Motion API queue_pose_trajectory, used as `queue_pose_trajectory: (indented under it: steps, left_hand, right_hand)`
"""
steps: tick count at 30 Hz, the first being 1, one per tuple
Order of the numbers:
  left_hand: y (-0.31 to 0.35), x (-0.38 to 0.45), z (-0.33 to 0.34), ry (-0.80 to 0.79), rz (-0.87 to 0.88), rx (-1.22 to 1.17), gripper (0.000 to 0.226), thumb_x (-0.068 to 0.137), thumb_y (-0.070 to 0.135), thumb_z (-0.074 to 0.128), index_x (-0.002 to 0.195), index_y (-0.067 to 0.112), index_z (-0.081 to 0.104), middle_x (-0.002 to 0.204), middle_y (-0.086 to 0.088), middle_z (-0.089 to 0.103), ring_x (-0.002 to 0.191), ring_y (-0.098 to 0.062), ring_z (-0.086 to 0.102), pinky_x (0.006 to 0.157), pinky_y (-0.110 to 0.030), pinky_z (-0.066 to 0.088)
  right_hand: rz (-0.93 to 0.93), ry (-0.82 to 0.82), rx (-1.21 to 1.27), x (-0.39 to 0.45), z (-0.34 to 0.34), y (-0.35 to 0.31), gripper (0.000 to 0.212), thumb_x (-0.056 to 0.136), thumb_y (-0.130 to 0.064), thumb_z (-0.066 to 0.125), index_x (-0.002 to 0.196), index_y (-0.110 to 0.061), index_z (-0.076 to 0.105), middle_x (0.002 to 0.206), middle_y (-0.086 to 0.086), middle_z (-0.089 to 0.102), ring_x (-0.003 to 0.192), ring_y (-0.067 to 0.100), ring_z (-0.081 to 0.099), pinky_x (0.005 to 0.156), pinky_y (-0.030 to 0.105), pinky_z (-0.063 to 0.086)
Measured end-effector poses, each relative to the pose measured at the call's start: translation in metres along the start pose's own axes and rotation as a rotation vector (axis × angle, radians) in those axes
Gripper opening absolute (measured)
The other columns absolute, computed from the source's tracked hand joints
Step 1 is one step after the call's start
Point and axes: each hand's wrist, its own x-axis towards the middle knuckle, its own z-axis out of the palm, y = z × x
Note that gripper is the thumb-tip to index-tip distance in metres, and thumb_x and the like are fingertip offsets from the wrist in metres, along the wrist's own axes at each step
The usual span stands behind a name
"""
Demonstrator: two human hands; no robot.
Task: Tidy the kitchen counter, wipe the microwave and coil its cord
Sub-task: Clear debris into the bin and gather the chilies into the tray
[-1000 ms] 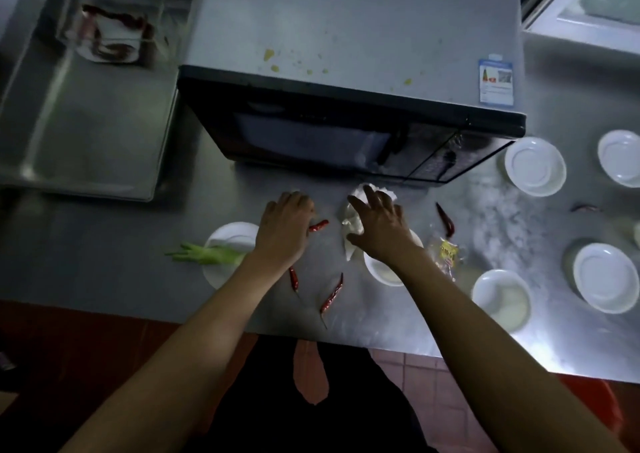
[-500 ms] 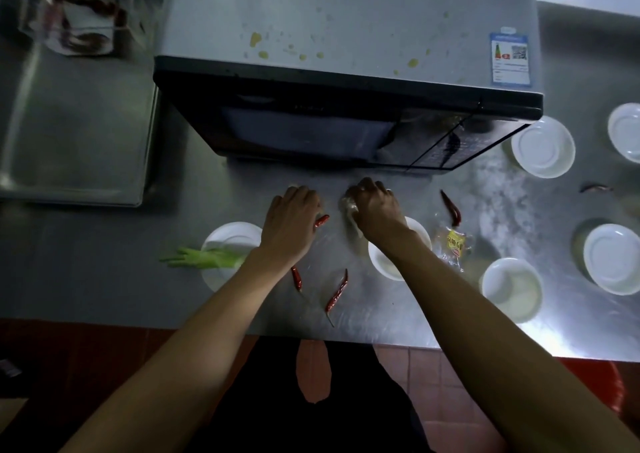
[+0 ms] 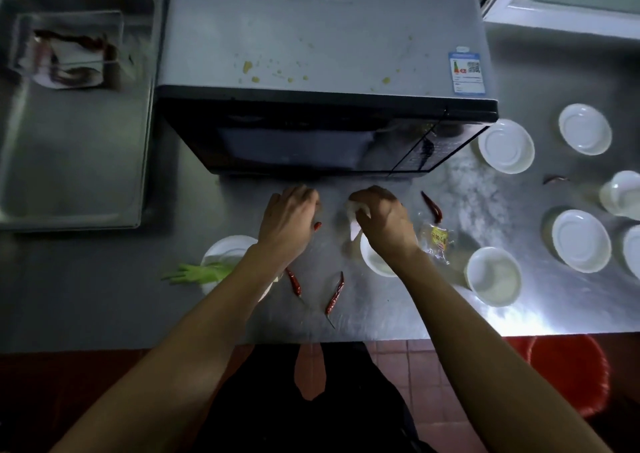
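Steel table (image 3: 86, 300) under dim light, red tile floor at our feet. Nearest us, two dried chilies (image 3: 335, 295) and a green vegetable (image 3: 194, 274) lying across a white dish (image 3: 225, 250). Our left hand (image 3: 289, 222) rests palm-down on the table, fingers relaxed, a chili at its edge. Our right hand (image 3: 384, 222) grips a crumpled white tissue (image 3: 354, 217) above a white bowl (image 3: 374, 262). Just behind both hands: microwave (image 3: 325, 72), yellow spatter on its top. Sink tray (image 3: 69, 162) far left.
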Motion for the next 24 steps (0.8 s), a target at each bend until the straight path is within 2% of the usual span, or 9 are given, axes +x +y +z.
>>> queue_pose_trajectory:
  steps: [3,8,12,15,17,19,24]
  left_hand:
    - [0.011,0.005,-0.007,-0.016,0.079,0.037,0.024,0.081,0.010,0.073,0.100,0.014,0.059,0.101,-0.006,0.060,0.096,-0.027,0.057,0.080,-0.039,0.047]
    - [0.034,0.011,-0.007,0.002,0.225,0.028,0.018,0.081,0.001,0.065,0.095,0.011,0.062,0.097,-0.007,0.060,0.092,-0.027,0.056,0.075,-0.039,0.047]
    - [0.057,0.016,-0.005,0.036,0.350,0.021,0.010,0.085,0.006,0.064,0.094,0.012,0.062,0.094,-0.006,0.060,0.088,-0.026,0.056,0.073,-0.037,0.044]
    - [0.083,0.017,-0.005,0.041,0.428,0.019,0.006,0.087,0.009,0.066,0.091,0.013,0.062,0.092,-0.006,0.060,0.086,-0.026,0.057,0.070,-0.037,0.046]
    - [0.107,0.014,-0.001,0.014,0.473,0.032,0.010,0.086,0.008,0.067,0.093,0.013,0.062,0.095,-0.007,0.060,0.088,-0.028,0.057,0.071,-0.038,0.045]
    - [0.133,0.011,0.007,-0.011,0.508,0.031,0.011,0.087,0.009,0.064,0.096,0.014,0.060,0.098,-0.007,0.059,0.089,-0.029,0.056,0.072,-0.040,0.046]
    - [0.206,-0.011,0.037,-0.018,0.667,0.009,0.012,0.084,0.003,0.065,0.087,0.014,0.061,0.089,-0.008,0.061,0.082,-0.033,0.058,0.065,-0.042,0.047]
  right_hand:
    - [0.040,0.077,-0.029,-0.017,-0.015,0.000,0.034,0.082,0.003,0.060,0.107,-0.014,0.075,0.113,0.008,0.071,0.104,0.031,0.063,0.081,0.036,0.051]
    - [0.104,0.196,-0.075,-0.044,-0.036,0.007,0.031,0.079,-0.005,0.052,0.097,-0.014,0.076,0.102,0.007,0.073,0.097,0.032,0.066,0.087,0.050,0.053]
    - [0.177,0.278,-0.076,-0.072,-0.050,0.016,0.029,0.083,0.003,0.059,0.101,-0.014,0.075,0.112,0.008,0.072,0.115,0.032,0.063,0.076,0.043,0.058]
    - [0.208,0.358,-0.087,-0.099,-0.063,0.028,0.030,0.081,0.007,0.062,0.100,-0.011,0.076,0.113,0.010,0.071,0.096,0.035,0.067,0.068,0.041,0.057]
    - [0.243,0.393,-0.088,-0.120,-0.070,0.042,0.032,0.080,0.008,0.062,0.101,-0.012,0.075,0.105,0.010,0.072,0.088,0.035,0.066,0.064,0.042,0.056]
    - [0.293,0.418,-0.083,-0.143,-0.076,0.060,0.031,0.081,0.006,0.061,0.102,-0.012,0.075,0.099,0.009,0.071,0.087,0.035,0.066,0.063,0.044,0.055]
    - [0.408,0.444,-0.041,-0.218,-0.093,0.101,0.029,0.085,0.002,0.056,0.104,-0.011,0.074,0.104,0.010,0.071,0.095,0.037,0.064,0.071,0.046,0.055]
